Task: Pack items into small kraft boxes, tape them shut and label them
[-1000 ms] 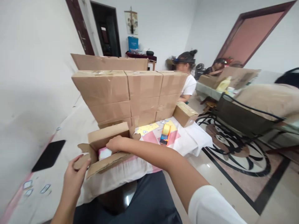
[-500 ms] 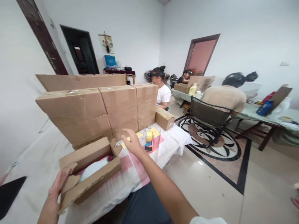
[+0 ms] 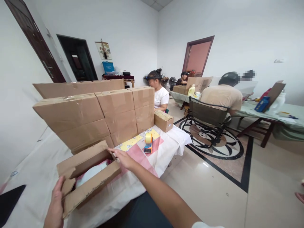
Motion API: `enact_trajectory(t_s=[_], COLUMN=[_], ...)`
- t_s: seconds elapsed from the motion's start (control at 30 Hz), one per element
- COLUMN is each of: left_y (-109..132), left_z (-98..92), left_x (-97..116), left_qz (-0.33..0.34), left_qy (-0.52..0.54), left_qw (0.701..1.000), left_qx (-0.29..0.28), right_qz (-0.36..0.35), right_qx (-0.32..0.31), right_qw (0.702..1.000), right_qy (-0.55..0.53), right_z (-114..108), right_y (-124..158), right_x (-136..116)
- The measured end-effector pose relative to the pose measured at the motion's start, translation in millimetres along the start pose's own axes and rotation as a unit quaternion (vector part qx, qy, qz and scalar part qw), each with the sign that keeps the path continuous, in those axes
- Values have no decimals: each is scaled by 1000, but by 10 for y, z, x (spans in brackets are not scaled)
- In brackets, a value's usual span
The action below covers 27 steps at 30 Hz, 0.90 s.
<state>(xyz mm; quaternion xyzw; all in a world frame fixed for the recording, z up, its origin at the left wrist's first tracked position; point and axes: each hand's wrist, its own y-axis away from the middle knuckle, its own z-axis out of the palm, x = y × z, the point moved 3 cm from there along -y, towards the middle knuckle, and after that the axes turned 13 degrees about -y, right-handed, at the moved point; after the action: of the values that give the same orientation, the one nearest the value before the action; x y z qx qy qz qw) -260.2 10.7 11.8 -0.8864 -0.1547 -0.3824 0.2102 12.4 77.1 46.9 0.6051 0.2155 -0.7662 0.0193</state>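
Observation:
An open cardboard box point(image 3: 91, 186) lies on the cloth-covered table in front of me, with a white and pink packet point(image 3: 91, 171) inside it. My left hand point(image 3: 55, 202) presses flat against the folded flap at the box's near-left end, fingers straight. My right hand point(image 3: 123, 157) reaches across to the box's right end, fingers stretched out and touching the small end flap. A yellow and blue tape dispenser point(image 3: 148, 143) stands on the table a little beyond my right hand.
A wall of stacked sealed cardboard boxes point(image 3: 95, 115) runs behind the open box, with one small box point(image 3: 163, 120) at its right end. A black phone point(image 3: 10, 204) lies at far left. Other people sit at tables to the right; a chair point(image 3: 206, 120) stands on the floor.
My right hand left the inside of the box, swung out toward the tape dispenser, then came back to the box's right end flap. The view turned right and up.

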Motion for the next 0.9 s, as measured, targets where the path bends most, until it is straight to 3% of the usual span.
enact_trajectory(t_s=[0.1, 0.2, 0.33, 0.5, 0.6, 0.73, 0.9], left_y=[4, 20, 51, -13, -61, -72, 8], left_z=[15, -10, -49, -101, -114, -89, -93], left_x=[-7, -22, -71, -178, -212, -284, -220], left_qz=[19, 17, 73, 89, 92, 93, 133], left_qy=[75, 112, 169, 123, 96, 100, 97], left_qw=[996, 993, 982, 987, 988, 987, 985], left_qx=[-48, -44, -49, -49, -81, -84, -51], right_qz=[-22, -33, -47, -77, -80, -69, -80], right_qx=[-46, -62, -48, -28, -31, -69, -15], right_qw=[990, 979, 980, 980, 974, 961, 980], right_qy=[131, 191, 187, 183, 211, 259, 182], right_z=[82, 88, 84, 96, 76, 63, 78], right_y=[2, 29, 69, 45, 7, -14, 6], right_x=[54, 132, 159, 73, 51, 176, 354])
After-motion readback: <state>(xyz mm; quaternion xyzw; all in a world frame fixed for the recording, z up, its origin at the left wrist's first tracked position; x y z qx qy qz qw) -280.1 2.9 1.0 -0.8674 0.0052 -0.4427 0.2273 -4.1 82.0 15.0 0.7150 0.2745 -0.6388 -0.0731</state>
